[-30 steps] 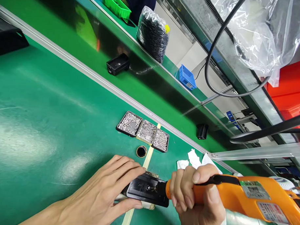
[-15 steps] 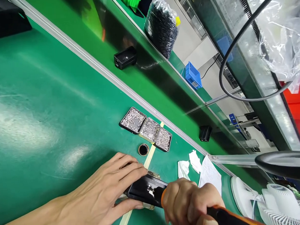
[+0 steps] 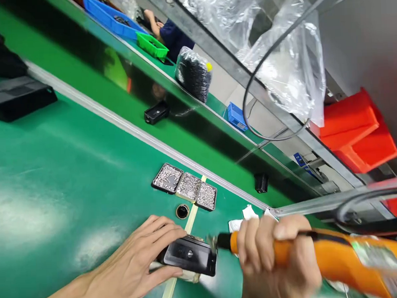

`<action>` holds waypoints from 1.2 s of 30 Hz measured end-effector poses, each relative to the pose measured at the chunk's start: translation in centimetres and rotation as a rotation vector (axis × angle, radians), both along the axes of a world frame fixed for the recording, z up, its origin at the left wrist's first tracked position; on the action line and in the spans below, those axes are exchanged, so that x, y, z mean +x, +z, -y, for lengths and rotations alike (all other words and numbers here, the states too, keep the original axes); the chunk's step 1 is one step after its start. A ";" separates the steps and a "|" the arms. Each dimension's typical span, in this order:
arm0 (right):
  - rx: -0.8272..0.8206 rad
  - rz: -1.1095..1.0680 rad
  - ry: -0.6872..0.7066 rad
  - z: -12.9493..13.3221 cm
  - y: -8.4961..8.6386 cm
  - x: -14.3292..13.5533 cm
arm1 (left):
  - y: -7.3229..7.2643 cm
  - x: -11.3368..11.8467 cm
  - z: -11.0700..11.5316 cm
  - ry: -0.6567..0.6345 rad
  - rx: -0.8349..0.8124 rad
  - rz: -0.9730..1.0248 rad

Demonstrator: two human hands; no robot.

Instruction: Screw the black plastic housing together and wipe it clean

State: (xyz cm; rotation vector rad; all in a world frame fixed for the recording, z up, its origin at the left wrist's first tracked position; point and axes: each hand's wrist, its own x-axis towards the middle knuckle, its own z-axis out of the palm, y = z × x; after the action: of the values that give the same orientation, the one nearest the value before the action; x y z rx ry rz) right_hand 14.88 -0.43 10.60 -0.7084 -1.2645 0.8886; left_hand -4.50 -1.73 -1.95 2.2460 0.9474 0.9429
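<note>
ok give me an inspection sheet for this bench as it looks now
surface: green mat, glossy, a tape strip running across it
job's things: black part lying flat; orange driver with its tip just off the part's right edge
clutter: three screw trays in a row, a small ring in front of them, paper scraps
grippers: left hand holds the part by its sides; right hand is wrapped round the driver
cables: black cable loops down from above
surroundings: belt with a black box on it, bag of black bits, red bins, a co-worker's sleeve far off
</note>
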 end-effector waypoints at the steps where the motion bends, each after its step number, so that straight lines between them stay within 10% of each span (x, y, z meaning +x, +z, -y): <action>1: 0.045 -0.058 -0.093 -1.2 0.1 0.4 | -0.1 -0.1 0.0 0.020 0.038 -0.036; 7: -0.059 0.453 -0.231 -8.4 -3.3 4.9 | -1.3 2.2 -0.5 0.045 0.354 -0.205; 12: -0.103 0.805 -0.371 -5.5 -5.7 10.0 | -1.2 4.5 -1.5 -0.012 0.472 -0.108; 22: -0.143 1.094 -0.634 2.6 -15.9 17.6 | 4.2 4.4 -3.8 0.443 -1.253 1.031; 30: 0.218 0.899 -0.371 1.6 -6.9 7.4 | 3.7 5.2 -3.7 0.392 -1.319 1.251; 36: 0.500 1.144 -0.670 0.5 -8.1 -1.8 | 3.6 5.4 -2.8 0.422 -1.321 1.333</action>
State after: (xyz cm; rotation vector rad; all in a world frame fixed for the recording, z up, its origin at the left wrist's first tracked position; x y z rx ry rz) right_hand 13.03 -0.94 2.54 -1.1743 -1.9348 -0.5000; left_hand 0.94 1.05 1.62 0.1459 0.8673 1.1361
